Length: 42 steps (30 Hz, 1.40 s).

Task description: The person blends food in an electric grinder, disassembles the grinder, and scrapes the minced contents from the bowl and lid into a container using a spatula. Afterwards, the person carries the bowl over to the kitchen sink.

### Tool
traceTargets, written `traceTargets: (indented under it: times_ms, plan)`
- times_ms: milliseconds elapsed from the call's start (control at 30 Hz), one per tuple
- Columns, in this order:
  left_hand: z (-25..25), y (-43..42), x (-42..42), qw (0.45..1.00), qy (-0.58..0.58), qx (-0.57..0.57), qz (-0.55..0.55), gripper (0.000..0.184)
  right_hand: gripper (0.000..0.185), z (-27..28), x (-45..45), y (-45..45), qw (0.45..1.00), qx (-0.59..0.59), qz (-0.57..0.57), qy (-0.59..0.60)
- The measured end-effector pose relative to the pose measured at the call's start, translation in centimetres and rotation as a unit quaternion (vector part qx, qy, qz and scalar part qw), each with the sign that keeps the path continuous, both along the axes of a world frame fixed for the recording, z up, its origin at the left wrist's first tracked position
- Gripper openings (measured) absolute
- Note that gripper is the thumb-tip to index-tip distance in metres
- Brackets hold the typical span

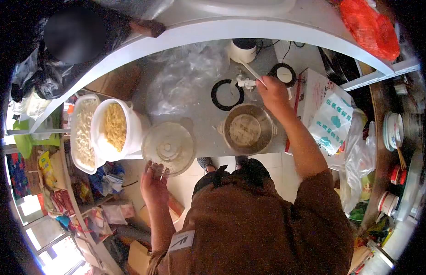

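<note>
Grey tabletop [206,144] across centre; metal pot [268,124] right of centre. Right hand [273,94], upper right, grips pale stick [253,71]; left hand [154,182] grips round translucent dish [169,149], left of centre. Cluttered shelves [76,204] lower left.

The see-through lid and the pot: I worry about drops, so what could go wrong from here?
The see-through lid reaches past the near edge of the counter, with the left hand at its rim; it might fall if let go. The pot stands near that edge, and the right hand, drawing back, might knock it. The uncovered tub beside the lid could get bumped too.
</note>
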State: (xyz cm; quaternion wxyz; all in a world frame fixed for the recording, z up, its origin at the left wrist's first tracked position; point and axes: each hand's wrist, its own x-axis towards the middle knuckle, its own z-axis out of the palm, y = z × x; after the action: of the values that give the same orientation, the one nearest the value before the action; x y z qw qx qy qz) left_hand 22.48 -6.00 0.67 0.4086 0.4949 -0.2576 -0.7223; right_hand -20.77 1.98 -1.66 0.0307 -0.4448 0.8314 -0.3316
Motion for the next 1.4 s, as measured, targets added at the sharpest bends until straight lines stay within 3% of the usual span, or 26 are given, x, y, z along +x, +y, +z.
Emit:
traceTargets:
  times_ms: [133,200,300,367,433,567,733,933,1067,1167,1233,1333,1400]
  plan:
    - [0.1,-0.5,-0.2,1.0,0.021,-0.003,0.008,0.043,0.019,5.1,3.2,3.4,0.998,0.035,0.051,-0.014]
    - [-0.4,-1.2,-0.1,1.0,0.022,0.003,0.012,0.042,0.018,5.7,5.1,5.2,0.988,0.12,0.089,-0.038]
    - [-1.6,-2.2,0.4,0.998,-0.026,-0.026,-0.055,0.041,0.017,2.9,7.5,7.0,0.979,0.171,0.112,0.019]
    - [-1.8,-2.8,0.2,0.998,0.058,0.013,-0.029,0.039,0.014,1.6,8.4,7.0,0.972,0.209,0.104,0.034]
    - [-1.6,-3.4,0.2,0.998,0.055,0.02,-0.032,0.037,0.017,0.4,9.2,7.0,0.958,0.27,0.081,0.041]
    - [-2.1,-4.5,1.1,0.997,0.059,0.024,-0.038,0.033,0.016,-1.1,10.2,6.4,0.966,0.248,0.06,0.041]
    - [-2.5,-5.2,2.3,0.996,0.071,0.027,-0.048,0.032,0.015,-2.0,10.6,5.3,0.94,0.333,0.046,0.059]
    - [-2.8,-5.6,2.9,0.995,0.078,0.037,-0.057,0.033,0.02,-3.2,11.4,5.6,0.971,0.226,0.019,0.074]
    - [-2.6,-5.6,2.8,0.994,0.08,0.019,-0.071,0.038,0.028,-4.2,11.5,5.7,0.965,0.244,0.03,0.094]
    - [-2.6,-5.6,2.5,0.994,0.077,0.032,-0.075,0.037,0.033,-2.6,11.6,5.4,0.978,0.204,-0.001,0.052]
    - [-2.4,-5.4,1.9,0.992,0.085,0.03,-0.089,0.033,0.036,-2.3,10.5,6.3,0.993,0.076,-0.086,0.007]
    - [-1.5,-4.6,-0.3,0.987,0.078,0.034,-0.138,0.03,0.033,0.0,9.7,8.4,0.979,0.097,-0.16,-0.076]
    - [-1.2,-3.8,-2.6,0.977,0.077,0.074,-0.183,0.028,0.031,-1.5,9.0,10.8,0.977,0.066,-0.174,-0.1]
